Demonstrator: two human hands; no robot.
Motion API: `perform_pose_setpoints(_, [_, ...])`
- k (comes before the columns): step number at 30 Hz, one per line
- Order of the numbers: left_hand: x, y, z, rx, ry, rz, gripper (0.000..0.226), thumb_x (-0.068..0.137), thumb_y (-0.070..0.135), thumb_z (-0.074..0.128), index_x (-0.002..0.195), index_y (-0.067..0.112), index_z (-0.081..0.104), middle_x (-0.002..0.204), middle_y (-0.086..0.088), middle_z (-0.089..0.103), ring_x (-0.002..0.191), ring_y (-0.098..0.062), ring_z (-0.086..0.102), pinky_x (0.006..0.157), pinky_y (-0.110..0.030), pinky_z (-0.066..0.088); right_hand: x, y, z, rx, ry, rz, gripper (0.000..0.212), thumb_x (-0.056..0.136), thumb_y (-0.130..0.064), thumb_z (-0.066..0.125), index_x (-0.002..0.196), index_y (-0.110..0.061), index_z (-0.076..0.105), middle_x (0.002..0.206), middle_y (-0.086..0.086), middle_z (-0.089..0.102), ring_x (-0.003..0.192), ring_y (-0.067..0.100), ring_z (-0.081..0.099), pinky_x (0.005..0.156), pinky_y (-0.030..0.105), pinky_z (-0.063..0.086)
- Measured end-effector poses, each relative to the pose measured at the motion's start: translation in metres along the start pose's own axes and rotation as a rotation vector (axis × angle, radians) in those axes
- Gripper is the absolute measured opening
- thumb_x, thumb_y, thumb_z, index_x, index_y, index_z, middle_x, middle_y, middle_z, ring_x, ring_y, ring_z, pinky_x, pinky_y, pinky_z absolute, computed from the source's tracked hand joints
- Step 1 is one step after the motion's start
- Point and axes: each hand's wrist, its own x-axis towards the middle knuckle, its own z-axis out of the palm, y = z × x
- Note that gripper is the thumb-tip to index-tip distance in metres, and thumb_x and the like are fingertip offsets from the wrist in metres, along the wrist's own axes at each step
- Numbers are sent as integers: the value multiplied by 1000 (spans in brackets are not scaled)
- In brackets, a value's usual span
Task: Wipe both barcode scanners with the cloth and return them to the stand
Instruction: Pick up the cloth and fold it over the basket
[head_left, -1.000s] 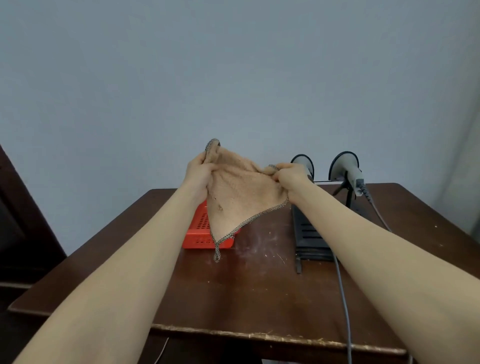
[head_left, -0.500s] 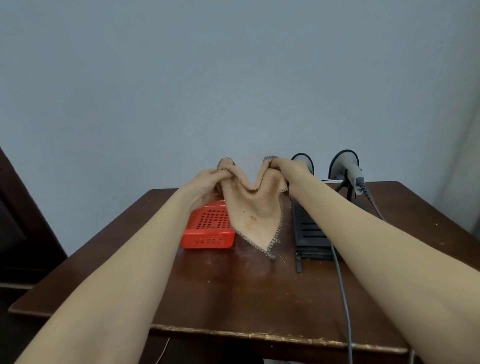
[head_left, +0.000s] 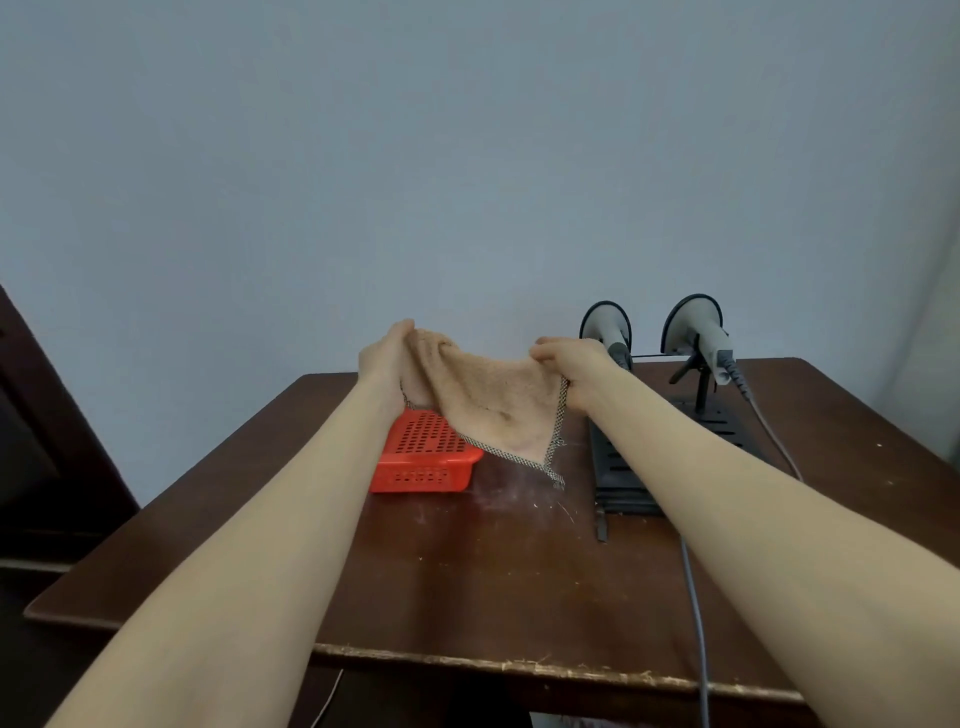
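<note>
A tan cloth (head_left: 493, 400) with a checked border hangs stretched between both hands above the table. My left hand (head_left: 387, 358) pinches its left edge and my right hand (head_left: 569, 364) pinches its right edge; one corner droops toward the tabletop. Two grey barcode scanners rest on a black stand (head_left: 698, 384) at the back right: the left scanner (head_left: 608, 327) just behind my right hand, the right scanner (head_left: 696, 332) farther right. My right forearm hides part of the stand's black base.
A red perforated basket (head_left: 423, 460) sits on the brown wooden table (head_left: 493, 571) under the cloth's left side. A grey cable (head_left: 696, 623) runs from the scanners over the front table edge. A dark cabinet (head_left: 31, 441) stands at the left.
The hands have moved apart and spread the cloth wider; it had been bunched between them. The scanners have stayed on the stand.
</note>
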Motion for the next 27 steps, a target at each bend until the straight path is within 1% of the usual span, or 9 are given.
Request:
perform_pose_setpoints(2, [-3,1,0,66,111,106,12,83,21,66,77,12,61,80,-3,64,76,-17,61,72,-27,49,-5,1,0,-240,-53,-59,37,75,18,55,51,-10,59,55,4,53,63,21,50,56,25,43])
perform_pose_setpoints(5, [0,-1,0,160,158,245,20,84,23,63,66,16,58,76,-1,57,75,-16,54,72,-29,45,-1,5,3,-541,75,-177,24,83,6,52,97,0,70,88,13,67,91,29,62,78,29,53])
perform_pose_setpoints(8, [5,0,-6,244,227,326,21,84,28,59,67,17,52,71,-1,45,69,-14,43,65,-28,36,2,8,3,-609,148,-211,12,78,-22,63,71,-14,66,83,9,63,82,29,59,68,33,50])
perform_pose_setpoints(12, [7,0,-11,285,247,400,38,88,22,53,56,20,33,58,4,30,59,-12,30,56,-28,25,0,2,2,-476,189,-226,39,77,-27,63,46,-16,42,48,1,40,48,23,40,52,28,32])
perform_pose_setpoints(15, [4,0,-6,438,177,486,26,90,27,55,66,17,55,65,2,51,66,-13,46,62,-28,37,-2,-8,9,-255,139,-122,30,86,-18,55,59,-9,46,39,5,42,41,23,41,50,27,37])
perform_pose_setpoints(18, [-3,1,10,531,-51,533,21,91,26,58,80,11,67,76,0,63,78,-13,57,69,-27,45,-1,-11,23,50,-7,-19,14,94,-13,48,84,-4,54,68,10,56,63,26,56,62,39,53])
perform_pose_setpoints(20, [-14,4,23,531,-215,495,21,93,25,57,81,12,67,76,3,63,74,-9,57,63,-19,46,-5,-11,30,139,-123,47,25,96,-32,52,103,-9,56,90,9,61,81,27,63,66,43,53])
perform_pose_setpoints(23, [-25,10,35,500,-431,310,38,96,32,46,79,8,71,94,-4,72,76,-18,69,65,-26,56,-6,-13,36,120,-292,80,39,88,-49,60,84,-11,65,81,4,66,77,21,64,70,36,52])
perform_pose_setpoints(27, [-16,19,30,310,-327,272,50,94,24,41,53,5,64,105,-10,71,79,-27,71,67,-32,57,17,-5,50,147,-222,45,6,85,-9,64,90,-6,67,94,13,68,85,25,67,85,38,54])
